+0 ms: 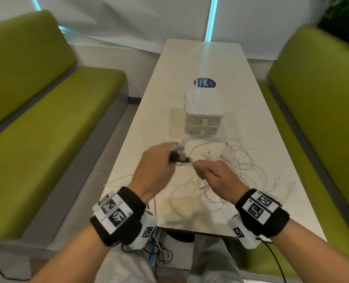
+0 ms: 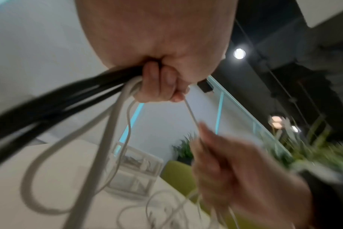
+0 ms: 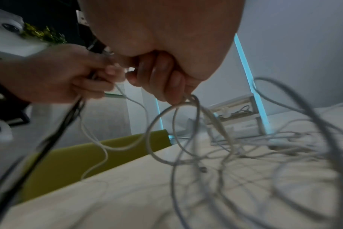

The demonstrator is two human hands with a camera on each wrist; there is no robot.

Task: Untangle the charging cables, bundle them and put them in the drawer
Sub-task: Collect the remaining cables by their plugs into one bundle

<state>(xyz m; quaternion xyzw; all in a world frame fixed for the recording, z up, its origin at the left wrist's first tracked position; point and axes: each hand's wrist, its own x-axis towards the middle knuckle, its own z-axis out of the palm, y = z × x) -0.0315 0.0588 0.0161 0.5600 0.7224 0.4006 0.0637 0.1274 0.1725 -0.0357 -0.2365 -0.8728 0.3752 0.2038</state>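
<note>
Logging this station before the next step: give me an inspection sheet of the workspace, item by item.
Surface: long white rectangular table, round blue sticker beyond the drawer unit.
Job's things: small white plastic two-drawer unit, both drawers closed; loose tangle of thin white charging cables spread in front of it.
Clutter: nothing seen.
Grippers: left hand grips a bunch of black cable and white loops; right hand pinches a white strand stretched between the hands.
Cables: white tangle not yet bundled; some strands hang over the table's near edge; dark wires on the floor below.
Surroundings: green upholstered benches on both sides, white wall, green plants at right.
</note>
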